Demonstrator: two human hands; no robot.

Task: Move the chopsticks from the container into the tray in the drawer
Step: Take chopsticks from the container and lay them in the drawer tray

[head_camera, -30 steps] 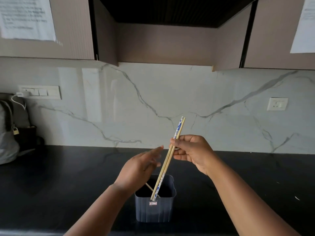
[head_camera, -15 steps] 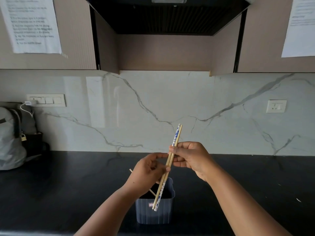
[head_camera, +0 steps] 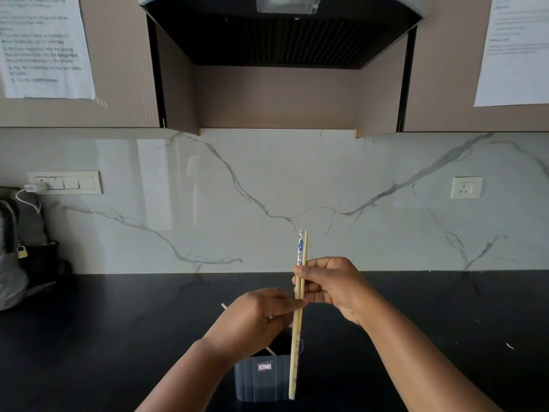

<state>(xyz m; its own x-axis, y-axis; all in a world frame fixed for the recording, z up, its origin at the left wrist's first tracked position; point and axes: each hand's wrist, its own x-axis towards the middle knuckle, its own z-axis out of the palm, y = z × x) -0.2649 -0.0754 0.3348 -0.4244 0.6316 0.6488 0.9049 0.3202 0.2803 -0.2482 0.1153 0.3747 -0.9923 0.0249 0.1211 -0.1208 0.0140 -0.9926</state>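
Note:
My right hand [head_camera: 332, 288] holds a pair of chopsticks [head_camera: 297, 337] nearly upright, one plain wood, one with a blue and white end. They hang in front of the grey container [head_camera: 261, 379] on the black counter. My left hand [head_camera: 255, 319] is closed on another single chopstick [head_camera: 225, 306] that slants out of the container; its upper tip shows left of the hand and its lower part inside the container. No drawer or tray is in view.
The black counter [head_camera: 118, 337] runs to a marble backsplash. A grey bag [head_camera: 17, 251] with a padlock stands at the far left under a switch panel. A socket [head_camera: 466, 187] is on the right wall. A range hood and cabinets hang overhead.
My right hand has turned the pair more upright and moved it slightly right. My left hand closed on the single chopstick in the container and lifted it a little. The camera tilted upward.

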